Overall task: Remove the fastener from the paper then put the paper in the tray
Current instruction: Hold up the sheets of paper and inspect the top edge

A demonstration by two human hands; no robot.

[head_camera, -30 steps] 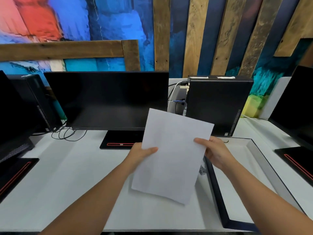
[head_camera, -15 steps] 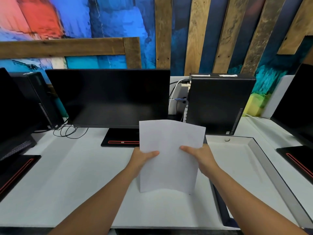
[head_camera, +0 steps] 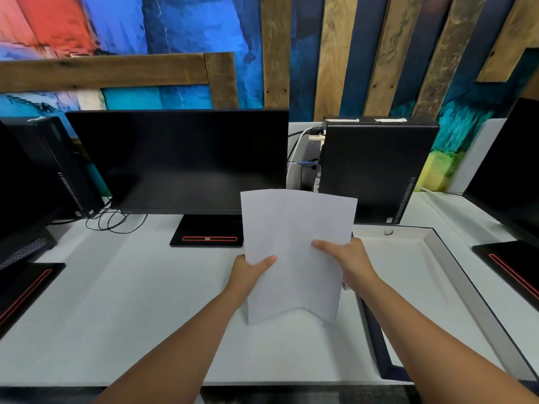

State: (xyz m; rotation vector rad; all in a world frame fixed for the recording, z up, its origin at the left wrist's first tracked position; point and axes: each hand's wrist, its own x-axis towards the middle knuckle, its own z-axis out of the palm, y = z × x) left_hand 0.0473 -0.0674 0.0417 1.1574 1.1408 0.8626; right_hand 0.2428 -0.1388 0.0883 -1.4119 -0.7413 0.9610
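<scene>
I hold a white sheet of paper (head_camera: 294, 252) upright above the white desk, its lower edge bowed upward in the middle. My left hand (head_camera: 248, 275) grips its left edge with the thumb on the front. My right hand (head_camera: 347, 260) grips its right edge the same way. No fastener shows on the paper's visible face. The tray (head_camera: 446, 258), white inside with a dark rim, lies on the desk just right of my right hand. A small object (head_camera: 345, 284) peeks out under my right wrist at the tray's left edge; I cannot tell what it is.
A black monitor (head_camera: 178, 161) on a base (head_camera: 208, 231) stands behind the paper. A black computer tower (head_camera: 376, 170) stands behind the tray. More monitors and bases sit at the far left (head_camera: 26, 287) and far right (head_camera: 507, 258). Cables (head_camera: 113, 221) lie at the left rear.
The paper has turned from tilted to straight upright and shifted left, away from the tray. Both hands moved closer together and lower on the sheet.
</scene>
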